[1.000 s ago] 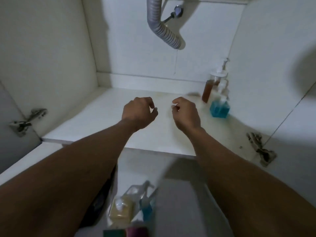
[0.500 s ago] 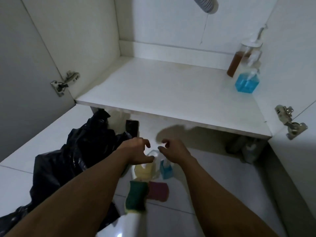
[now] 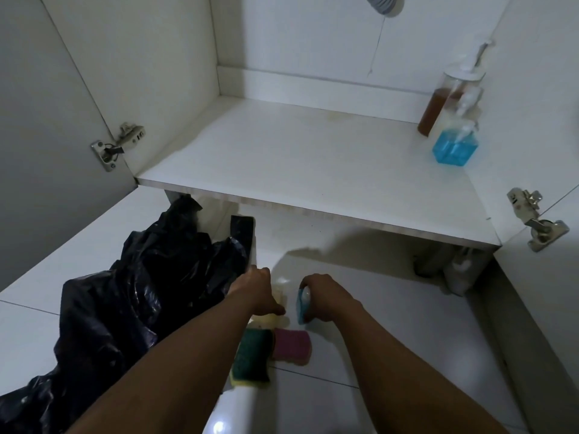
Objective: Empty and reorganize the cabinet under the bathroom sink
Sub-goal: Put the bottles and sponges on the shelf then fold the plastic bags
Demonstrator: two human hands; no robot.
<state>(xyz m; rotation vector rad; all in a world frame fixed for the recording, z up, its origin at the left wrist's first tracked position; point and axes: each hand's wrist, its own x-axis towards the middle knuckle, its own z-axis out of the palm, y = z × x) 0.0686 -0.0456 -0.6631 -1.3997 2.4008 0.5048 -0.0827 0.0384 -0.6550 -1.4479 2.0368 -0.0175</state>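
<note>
Your right hand [image 3: 326, 297] is wrapped around the small blue bottle [image 3: 303, 303] and your left hand [image 3: 255, 292] grips the yellowish bottle [image 3: 272, 319]; both look light, rigid, probably slick, so hold their bodies.

No readable text from my view.

I find no words, brands, numbers or signs on the brown pump bottle [image 3: 437, 103] or the blue soap bottle [image 3: 455, 145] on the cabinet shelf [image 3: 307, 170]; their faces show no print I can make out. The small bottles by my hands on the floor are blurred and partly covered, and the green sponge [image 3: 250, 355], pink sponge [image 3: 291, 345] and black bag [image 3: 131, 296] show none either.
</note>
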